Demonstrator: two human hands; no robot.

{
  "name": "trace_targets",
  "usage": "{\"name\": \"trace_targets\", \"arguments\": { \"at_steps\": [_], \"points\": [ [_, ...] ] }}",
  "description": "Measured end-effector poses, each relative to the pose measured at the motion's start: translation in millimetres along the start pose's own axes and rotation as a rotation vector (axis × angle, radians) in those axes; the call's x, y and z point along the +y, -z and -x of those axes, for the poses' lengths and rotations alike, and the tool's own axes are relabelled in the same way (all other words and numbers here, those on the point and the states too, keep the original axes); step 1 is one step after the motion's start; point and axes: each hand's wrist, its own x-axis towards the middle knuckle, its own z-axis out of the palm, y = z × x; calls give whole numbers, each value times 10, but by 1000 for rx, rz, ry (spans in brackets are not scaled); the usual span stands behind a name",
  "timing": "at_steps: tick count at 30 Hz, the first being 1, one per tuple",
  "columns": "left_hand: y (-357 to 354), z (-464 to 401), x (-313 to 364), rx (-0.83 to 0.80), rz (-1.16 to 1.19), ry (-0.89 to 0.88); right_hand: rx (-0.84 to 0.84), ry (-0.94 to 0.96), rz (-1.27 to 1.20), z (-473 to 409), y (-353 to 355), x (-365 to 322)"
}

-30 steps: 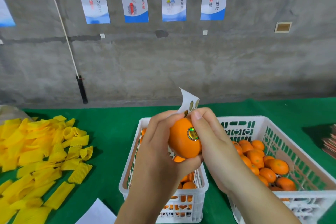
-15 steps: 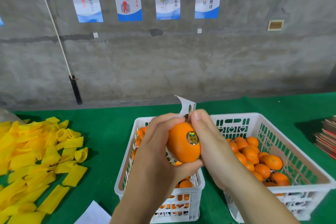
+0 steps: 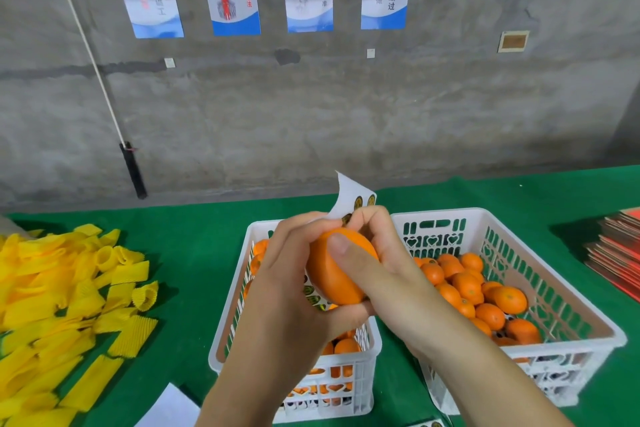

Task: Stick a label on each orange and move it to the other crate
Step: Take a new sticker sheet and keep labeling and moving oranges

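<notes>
Head view: left hand (image 3: 294, 288) gripped orange (image 3: 332, 270) plus label sheet (image 3: 349, 201), right hand (image 3: 381, 270) thumb pressed on orange, above left crate (image 3: 228, 333)

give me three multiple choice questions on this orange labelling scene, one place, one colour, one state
1. Where does the yellow foam netting lie?
A. left of both crates
B. inside the right crate
C. on the wall

2. What colour is the table cloth?
A. red
B. green
C. grey

3. What is the right hand doing?
A. resting flat on the table
B. pressing its thumb on the held orange
C. gripping a crate rim

Key: 1 A, the pile sits at the table's left; 2 B, green shows around the crates; 3 B, the thumb lies on the orange.
</notes>
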Motion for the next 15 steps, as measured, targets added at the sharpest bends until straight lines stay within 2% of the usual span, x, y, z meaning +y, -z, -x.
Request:
{"name": "trace_targets", "arguments": {
  "at_steps": [11,15],
  "points": [
    [-74,-4,-11,-3,-16,-20,71,26,1,-10,72,106],
    [-118,-4,-77,-51,-40,23,123,-63,-32,-70,106,185]
  ]
}}
